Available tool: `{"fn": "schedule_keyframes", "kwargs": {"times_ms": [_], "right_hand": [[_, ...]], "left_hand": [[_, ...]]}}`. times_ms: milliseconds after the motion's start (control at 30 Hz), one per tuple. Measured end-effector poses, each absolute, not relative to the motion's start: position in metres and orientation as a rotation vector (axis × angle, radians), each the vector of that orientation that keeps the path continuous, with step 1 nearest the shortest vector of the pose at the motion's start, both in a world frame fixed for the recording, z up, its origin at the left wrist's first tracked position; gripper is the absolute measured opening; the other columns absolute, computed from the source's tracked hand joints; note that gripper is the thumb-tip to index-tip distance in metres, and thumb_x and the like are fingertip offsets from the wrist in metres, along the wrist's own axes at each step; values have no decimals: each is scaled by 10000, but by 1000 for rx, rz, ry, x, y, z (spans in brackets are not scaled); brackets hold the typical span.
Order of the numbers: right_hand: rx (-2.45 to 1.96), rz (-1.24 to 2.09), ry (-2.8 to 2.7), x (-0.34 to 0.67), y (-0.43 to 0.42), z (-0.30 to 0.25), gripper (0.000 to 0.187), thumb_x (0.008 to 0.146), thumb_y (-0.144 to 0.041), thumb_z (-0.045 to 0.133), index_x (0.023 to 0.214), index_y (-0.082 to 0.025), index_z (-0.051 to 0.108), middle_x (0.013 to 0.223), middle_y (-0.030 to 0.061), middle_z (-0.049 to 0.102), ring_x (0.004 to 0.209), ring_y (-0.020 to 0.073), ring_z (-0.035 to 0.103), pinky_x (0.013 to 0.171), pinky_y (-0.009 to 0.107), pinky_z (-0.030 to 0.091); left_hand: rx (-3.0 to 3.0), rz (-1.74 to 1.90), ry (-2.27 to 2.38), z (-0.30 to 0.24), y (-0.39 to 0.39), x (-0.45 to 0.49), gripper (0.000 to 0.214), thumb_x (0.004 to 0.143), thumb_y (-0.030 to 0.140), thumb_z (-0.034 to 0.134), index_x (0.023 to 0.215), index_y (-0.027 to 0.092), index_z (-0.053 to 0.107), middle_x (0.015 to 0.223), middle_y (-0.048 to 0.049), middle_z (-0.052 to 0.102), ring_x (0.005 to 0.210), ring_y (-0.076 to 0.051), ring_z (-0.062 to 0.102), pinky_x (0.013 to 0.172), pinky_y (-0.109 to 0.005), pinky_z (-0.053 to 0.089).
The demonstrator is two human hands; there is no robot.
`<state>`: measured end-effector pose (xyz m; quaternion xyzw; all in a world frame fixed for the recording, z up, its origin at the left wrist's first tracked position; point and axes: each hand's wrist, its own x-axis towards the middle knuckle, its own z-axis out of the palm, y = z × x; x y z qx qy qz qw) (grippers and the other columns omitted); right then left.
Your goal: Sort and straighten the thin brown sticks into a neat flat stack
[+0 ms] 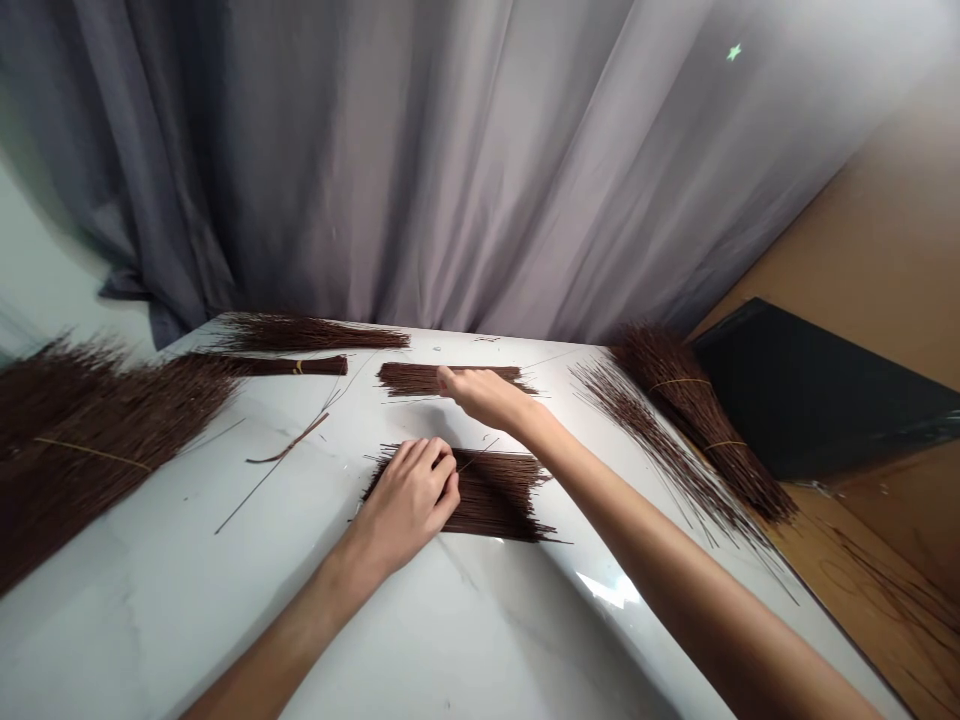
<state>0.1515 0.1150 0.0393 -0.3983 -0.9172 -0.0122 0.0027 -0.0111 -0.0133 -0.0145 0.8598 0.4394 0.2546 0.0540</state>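
Observation:
My left hand rests on the near pile of thin dark brown sticks, its fingers curled and closed. One thin stick slants up from beside its fingertips, above the pile; it seems to be held there. Farther back, my right hand is over the second, smaller pile of sticks. Its fingers are closed in a pinch, and what is between them is hidden. Both piles lie crosswise on the white table, with the sticks side by side.
Large tied bundles of sticks lie at the left, and another at the right edge by a black panel. Loose sticks spread beside it. A yellow-banded bundle and stray pieces are left of centre. Grey curtains hang behind.

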Motion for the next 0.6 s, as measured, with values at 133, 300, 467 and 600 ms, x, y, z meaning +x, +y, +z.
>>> {"fn": "schedule_keyframes", "kwargs": {"times_ms": [133,300,467,600], "right_hand": [[-1358,-63,-2548,187,90,44,120,1053,-196,422,1083,-182,537,926,74,704,726,160,616,620,247,378],[-1198,-338,-2214,207,41,18,152,1055,-184,425,1042,-172,576,887,58,683,761,159,603,649,264,393],[-1078,-558,-2261,190,6,-6,155,1023,-108,455,1065,-168,591,830,35,666,755,156,591,651,280,395],[-1139,-448,-2207,176,-2,-8,170,1028,-107,439,1028,-174,595,824,25,653,733,141,574,621,276,399]], "left_hand": [[2476,831,1293,-16,-13,-12,164,999,104,421,964,205,545,981,-45,561,925,-213,597,864,-373,513],[2264,859,1298,-14,-14,-11,188,1032,145,379,965,222,537,969,-20,572,822,-177,620,784,-336,497],[2016,912,1297,-6,-18,-9,228,1043,211,366,915,229,553,920,-13,628,831,-180,614,739,-311,474],[1756,965,1192,-2,-20,-7,235,1054,303,351,1000,236,570,697,36,573,654,-156,550,639,-271,431]]}}
